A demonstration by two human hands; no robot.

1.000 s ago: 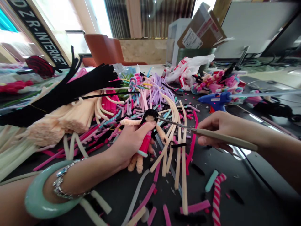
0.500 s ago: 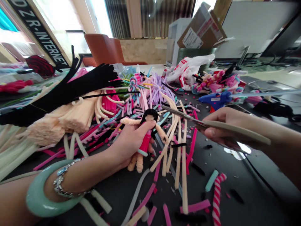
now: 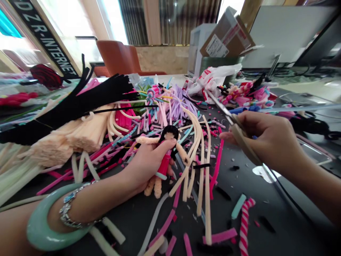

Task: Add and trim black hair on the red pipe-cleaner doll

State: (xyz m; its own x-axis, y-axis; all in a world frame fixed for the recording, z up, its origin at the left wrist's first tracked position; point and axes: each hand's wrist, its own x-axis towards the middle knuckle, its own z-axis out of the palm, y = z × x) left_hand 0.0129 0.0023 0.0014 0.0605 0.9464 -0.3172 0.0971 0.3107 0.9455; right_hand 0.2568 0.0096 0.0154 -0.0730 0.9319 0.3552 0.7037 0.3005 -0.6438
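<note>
My left hand [image 3: 151, 156] is closed on a small doll [image 3: 164, 166] made of fuzzy stems, with black hair, a pink dress and peach arms and legs; my thumb presses below its face. Off to the right, my right hand [image 3: 257, 137] grips a pair of scissors [image 3: 223, 108] by the handles. Their blades point up and to the left, apart from the doll. Peach stems [image 3: 202, 170] lie on the dark table between the hands.
Bundles of black stems [image 3: 66, 103] and peach stems [image 3: 66, 142] fill the left side. Behind are purple stems [image 3: 181, 103] and a white plastic bag [image 3: 213, 80]. A blue glue gun [image 3: 243, 109] is partly hidden behind my right hand. A striped stem [image 3: 244, 227] lies front right.
My right hand has turned and moved up, swinging the scissors from nearly level to pointing up and left, away from the doll. My left hand and the doll have barely moved.
</note>
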